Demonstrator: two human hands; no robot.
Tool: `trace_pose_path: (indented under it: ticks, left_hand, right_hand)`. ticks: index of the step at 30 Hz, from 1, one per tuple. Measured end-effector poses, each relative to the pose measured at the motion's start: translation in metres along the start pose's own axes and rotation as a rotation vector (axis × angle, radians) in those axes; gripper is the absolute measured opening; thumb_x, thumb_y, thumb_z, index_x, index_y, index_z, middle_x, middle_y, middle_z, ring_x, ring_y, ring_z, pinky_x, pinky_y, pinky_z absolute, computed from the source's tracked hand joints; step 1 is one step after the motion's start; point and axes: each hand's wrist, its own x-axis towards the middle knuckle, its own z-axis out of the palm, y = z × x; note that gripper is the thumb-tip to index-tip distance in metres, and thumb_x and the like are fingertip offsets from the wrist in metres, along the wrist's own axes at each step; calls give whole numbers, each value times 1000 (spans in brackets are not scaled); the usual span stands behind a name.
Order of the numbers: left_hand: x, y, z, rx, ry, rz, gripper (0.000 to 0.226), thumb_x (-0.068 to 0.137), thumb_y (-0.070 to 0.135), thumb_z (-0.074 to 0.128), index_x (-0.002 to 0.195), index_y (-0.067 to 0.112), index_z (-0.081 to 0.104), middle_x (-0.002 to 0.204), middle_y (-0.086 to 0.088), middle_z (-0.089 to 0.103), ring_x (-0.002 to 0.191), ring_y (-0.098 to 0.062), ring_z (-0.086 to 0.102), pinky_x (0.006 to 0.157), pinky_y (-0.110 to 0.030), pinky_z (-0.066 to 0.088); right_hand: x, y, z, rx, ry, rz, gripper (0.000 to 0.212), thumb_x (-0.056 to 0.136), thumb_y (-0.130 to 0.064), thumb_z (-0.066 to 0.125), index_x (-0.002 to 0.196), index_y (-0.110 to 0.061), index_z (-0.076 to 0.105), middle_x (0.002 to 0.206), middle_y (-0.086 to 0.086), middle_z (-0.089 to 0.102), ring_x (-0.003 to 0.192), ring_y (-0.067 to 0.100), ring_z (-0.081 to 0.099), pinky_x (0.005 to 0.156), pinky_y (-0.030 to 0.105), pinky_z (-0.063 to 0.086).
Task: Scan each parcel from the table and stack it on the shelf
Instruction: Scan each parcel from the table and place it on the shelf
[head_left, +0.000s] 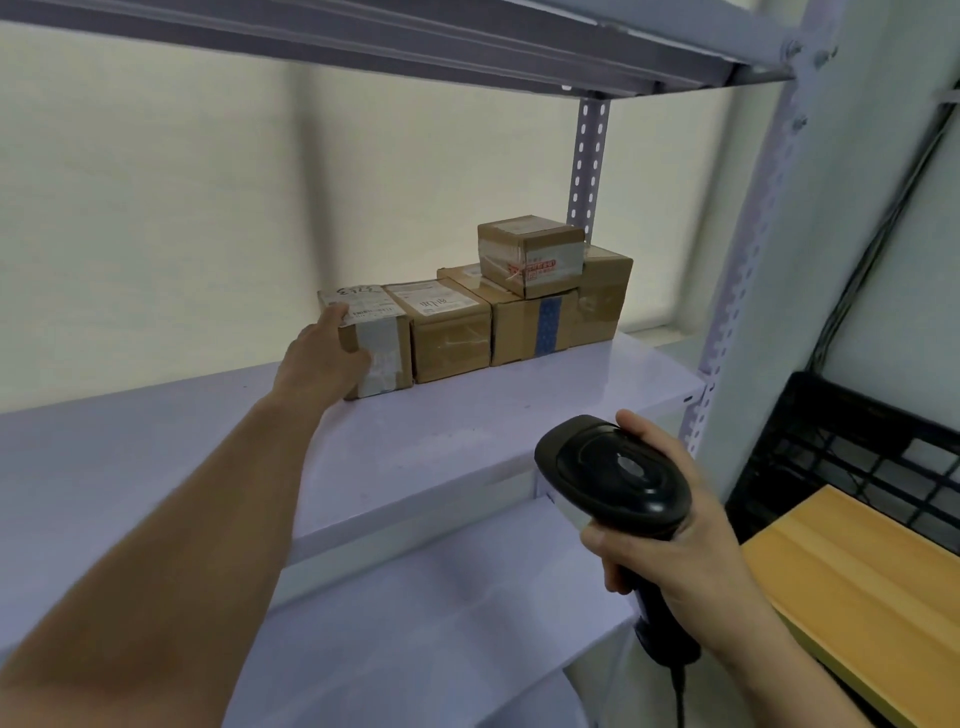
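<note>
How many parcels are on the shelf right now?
5: leftmost parcel gripped by the left hand, second parcel, blue-taped parcel and rightmost parcel in a row; small parcel on top. More may hide behind.

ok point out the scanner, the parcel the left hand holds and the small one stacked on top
scanner (618, 467): head view, on its black rounded head
leftmost parcel (387, 348): head view, on its grey-taped front face
top parcel (553, 262): head view, on its face with red-printed tape
</note>
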Motion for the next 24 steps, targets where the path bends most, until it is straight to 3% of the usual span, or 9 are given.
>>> trace_pose_path:
  ticks: [6, 9, 14, 19, 24]
  left_hand:
    - [-11, 11, -3, -5, 25, -37, 98, 85, 26, 68, 154, 28, -3, 149, -14, 37, 131, -36, 41, 101, -45, 36]
    - [-27, 27, 2, -36, 148, -20, 91, 85, 36, 67, 154, 24, 9, 151, -14, 31, 137, -33, 33, 107, -49, 33]
    - [-88, 76, 35, -162, 366, 174, 63, 88, 37, 62, 143, 21, 36, 147, 0, 38, 135, -20, 34, 104, -40, 36]
    - [-187, 123, 115, -208, 187, 357, 51, 89, 26, 66, 135, 14, 47, 133, -6, 50, 122, -22, 44, 91, -26, 32]
    - [-290, 161, 209, -261, -101, 289, 53, 88, 34, 65, 135, 17, 47, 133, -2, 49, 124, -17, 42, 94, -20, 29]
  right_hand:
    - [-12, -1, -19, -5, 15, -9, 85, 68, 5, 80, 121, -56, 54, 105, 18, 62, 51, 31, 59, 52, 34, 52]
    - [-25, -3, -34, -12, 32, -17, 85, 68, 7, 80, 121, -55, 54, 105, 14, 63, 52, 32, 59, 51, 34, 52]
    - [-53, -3, -74, -26, 86, -42, 89, 69, 16, 75, 119, -55, 56, 112, 6, 64, 50, 32, 59, 49, 36, 53]
    - [-96, -3, -128, -20, 125, -23, 87, 70, 14, 76, 124, -50, 54, 106, 8, 65, 49, 26, 59, 47, 34, 51]
    - [-150, 6, -194, -12, 202, 4, 88, 67, 11, 80, 123, -51, 54, 116, 12, 61, 56, 18, 63, 47, 35, 52]
